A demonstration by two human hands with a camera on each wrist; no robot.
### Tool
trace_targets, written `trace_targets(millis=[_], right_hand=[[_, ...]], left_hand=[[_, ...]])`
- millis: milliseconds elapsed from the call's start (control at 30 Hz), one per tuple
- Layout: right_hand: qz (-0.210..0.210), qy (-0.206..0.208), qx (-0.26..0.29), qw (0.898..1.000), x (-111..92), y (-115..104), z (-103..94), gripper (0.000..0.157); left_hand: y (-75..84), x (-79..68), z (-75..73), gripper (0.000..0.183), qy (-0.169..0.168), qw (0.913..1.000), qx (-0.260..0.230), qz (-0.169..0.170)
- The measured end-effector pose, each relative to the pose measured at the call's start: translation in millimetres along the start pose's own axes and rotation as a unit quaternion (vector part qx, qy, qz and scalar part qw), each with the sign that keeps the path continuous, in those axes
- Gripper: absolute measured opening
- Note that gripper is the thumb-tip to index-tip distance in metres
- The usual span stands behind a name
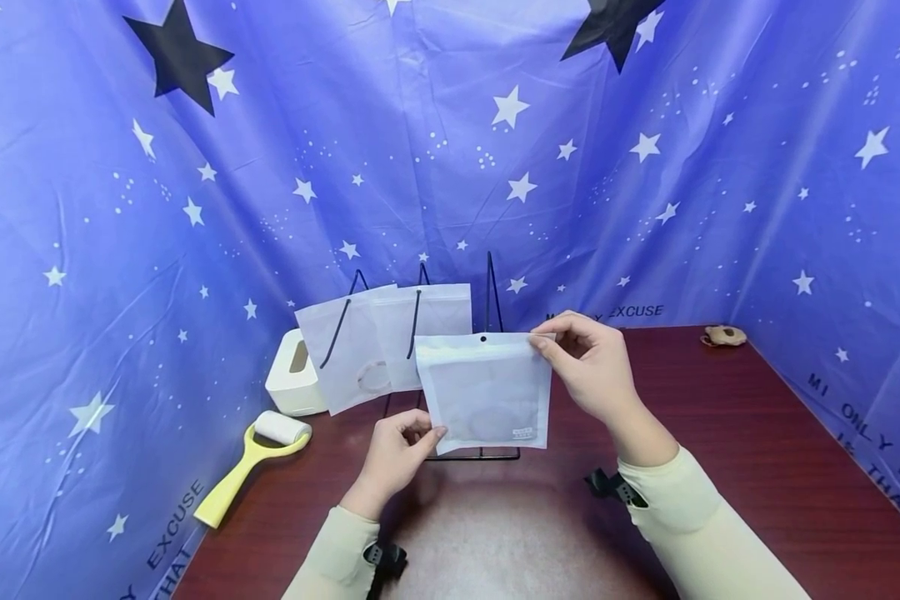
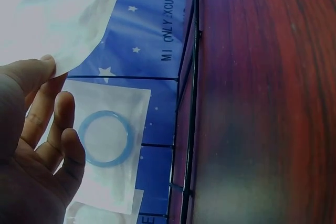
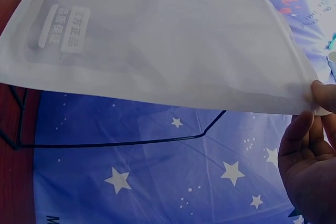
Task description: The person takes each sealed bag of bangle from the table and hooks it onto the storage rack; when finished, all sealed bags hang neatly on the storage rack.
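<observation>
My left hand (image 1: 397, 454) pinches the lower left corner of a white translucent zip bag (image 1: 487, 383) between thumb and finger. At its upper right corner, my right hand (image 1: 596, 367) pinches the same bag. The bag is upright, with a hang hole in its top edge and a small printed label low on the right. Behind it stands a black wire display rack (image 1: 489, 283) with prongs. Two similar bags hang there, a left bag (image 1: 330, 333) and a middle bag (image 1: 446, 308). In the left wrist view, a blue ring (image 2: 128, 139) shows inside one hanging bag.
Left of the rack stands a white tissue box (image 1: 288, 396), with a yellow-handled lint roller (image 1: 232, 487) nearer me. A small brown object (image 1: 723, 336) lies at the back right of the reddish wooden table (image 1: 757, 467). Blue star-print curtains (image 1: 435, 192) surround the table.
</observation>
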State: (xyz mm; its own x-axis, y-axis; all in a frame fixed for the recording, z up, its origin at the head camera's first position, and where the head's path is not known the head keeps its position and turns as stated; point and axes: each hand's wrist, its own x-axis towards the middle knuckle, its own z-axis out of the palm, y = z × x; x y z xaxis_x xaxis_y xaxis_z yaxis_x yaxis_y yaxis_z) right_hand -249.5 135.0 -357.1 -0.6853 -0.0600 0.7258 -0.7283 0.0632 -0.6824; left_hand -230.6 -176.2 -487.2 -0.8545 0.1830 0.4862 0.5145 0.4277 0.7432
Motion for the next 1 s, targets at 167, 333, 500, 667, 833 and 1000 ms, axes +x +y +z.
trace_targets(millis=[167,333,500,667,833,1000], right_hand=[[-0.002,0.0,-0.004,1.0,2,1,-0.8,0.013],[0.007,0.003,-0.013,1.0,4,5,-1.2,0.011],[0.025,0.005,-0.032,0.999,7,10,-1.8,0.01],[0.032,0.003,-0.05,0.998,11,-2,0.5,0.006],[0.037,-0.003,-0.047,0.998,16,-13,2.2,0.004],[0.039,-0.002,-0.045,0.998,21,-11,2.5,0.004]], left_hand=[[-1.0,2.4,-0.3,0.01,-0.004,1.0,0.003,-0.007],[-0.1,5.7,-1.5,0.01,-0.007,0.9999,0.01,-0.007],[-3.1,10.5,-1.2,0.009,-0.014,0.9996,0.016,-0.018],[-9.0,16.2,-0.3,0.009,-0.012,0.9997,0.018,-0.013],[-14.4,21.6,1.0,0.01,-0.006,0.9998,0.018,-0.003],[-18.9,28.1,2.6,0.009,0.005,0.9998,0.019,-0.003]])
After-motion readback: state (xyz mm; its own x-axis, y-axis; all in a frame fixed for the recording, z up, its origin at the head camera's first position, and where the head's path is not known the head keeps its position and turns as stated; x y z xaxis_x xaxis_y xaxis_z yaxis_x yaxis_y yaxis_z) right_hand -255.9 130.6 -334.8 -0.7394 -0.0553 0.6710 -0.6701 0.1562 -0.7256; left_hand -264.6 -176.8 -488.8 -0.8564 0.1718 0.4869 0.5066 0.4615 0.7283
